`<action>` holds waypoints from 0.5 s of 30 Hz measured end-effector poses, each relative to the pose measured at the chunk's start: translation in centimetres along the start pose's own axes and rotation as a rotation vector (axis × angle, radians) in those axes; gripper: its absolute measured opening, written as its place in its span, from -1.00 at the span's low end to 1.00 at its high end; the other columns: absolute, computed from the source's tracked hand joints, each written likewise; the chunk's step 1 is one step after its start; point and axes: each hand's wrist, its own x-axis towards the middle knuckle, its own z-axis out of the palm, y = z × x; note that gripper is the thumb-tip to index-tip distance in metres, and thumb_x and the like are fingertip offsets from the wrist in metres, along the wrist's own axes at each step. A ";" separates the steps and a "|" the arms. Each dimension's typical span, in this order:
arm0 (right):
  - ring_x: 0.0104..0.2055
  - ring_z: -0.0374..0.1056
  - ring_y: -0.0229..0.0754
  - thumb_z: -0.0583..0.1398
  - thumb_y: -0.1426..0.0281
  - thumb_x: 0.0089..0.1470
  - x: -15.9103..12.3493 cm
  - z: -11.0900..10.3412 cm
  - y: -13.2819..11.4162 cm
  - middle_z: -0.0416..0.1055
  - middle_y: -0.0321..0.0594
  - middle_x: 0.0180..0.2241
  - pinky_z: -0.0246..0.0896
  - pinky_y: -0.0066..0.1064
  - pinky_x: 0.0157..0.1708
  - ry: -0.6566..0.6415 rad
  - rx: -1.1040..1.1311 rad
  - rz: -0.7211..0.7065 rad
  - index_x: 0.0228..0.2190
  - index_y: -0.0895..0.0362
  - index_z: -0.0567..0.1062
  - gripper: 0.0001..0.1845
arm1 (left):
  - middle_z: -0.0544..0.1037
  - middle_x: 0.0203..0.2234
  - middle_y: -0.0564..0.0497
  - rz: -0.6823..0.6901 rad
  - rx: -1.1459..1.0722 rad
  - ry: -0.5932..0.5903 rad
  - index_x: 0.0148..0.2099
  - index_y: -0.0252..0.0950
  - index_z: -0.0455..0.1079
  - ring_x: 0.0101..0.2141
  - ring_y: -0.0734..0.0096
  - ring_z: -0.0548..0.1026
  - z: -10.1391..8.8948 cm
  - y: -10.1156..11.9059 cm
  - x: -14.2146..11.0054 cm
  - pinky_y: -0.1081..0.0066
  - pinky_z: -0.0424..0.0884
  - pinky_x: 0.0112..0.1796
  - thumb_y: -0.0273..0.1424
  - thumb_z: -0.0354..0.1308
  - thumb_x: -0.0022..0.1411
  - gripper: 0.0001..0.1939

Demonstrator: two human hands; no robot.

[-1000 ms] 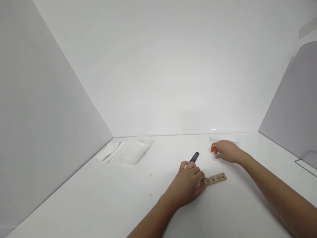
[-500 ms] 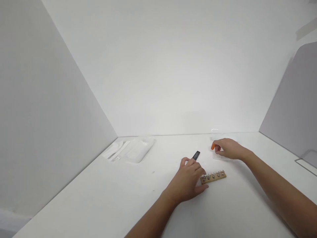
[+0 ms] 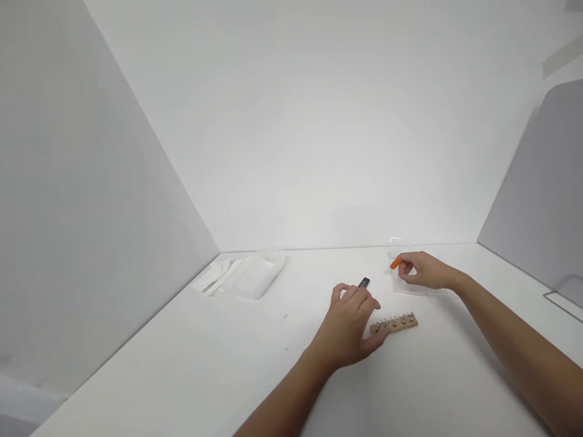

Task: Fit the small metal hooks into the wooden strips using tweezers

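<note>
A small wooden strip (image 3: pixel 403 326) with several shiny metal screws or pegs standing along its top lies on the white table. My left hand (image 3: pixel 350 325) is at its left end, fingers spread, with the thumb overlapping the strip's near edge. Whether the thumb touches the wood I cannot tell. Beyond those fingers the end of a black flat object (image 3: pixel 364 283) shows, the rest being hidden. My right hand (image 3: pixel 421 270) pinches a small orange rod-like piece (image 3: pixel 396 263), tilted, above a clear plastic box (image 3: pixel 412 291).
Clear and white plastic packaging (image 3: pixel 259 279) lies at the back left, near the left wall. A thin metal wire frame (image 3: pixel 563 308) is by the right panel (image 3: pixel 542 182). A white back wall (image 3: pixel 328 152) closes off the far side.
The orange piece has tipped from near upright to a slant as my right hand turned slightly. My left thumb has moved up over the wooden strip's near edge.
</note>
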 end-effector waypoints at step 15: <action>-0.30 0.35 -0.16 0.27 0.27 0.09 -4.4 -0.2 0.0 0.45 -0.27 -0.33 0.22 -0.37 -0.36 0.104 0.221 0.034 -0.19 0.03 0.53 -0.78 | 0.51 -0.24 0.00 0.015 0.001 0.002 -0.10 -0.24 0.36 -0.21 0.26 0.47 0.2 1.1 0.0 0.07 0.20 0.08 -0.25 0.20 0.32 -0.79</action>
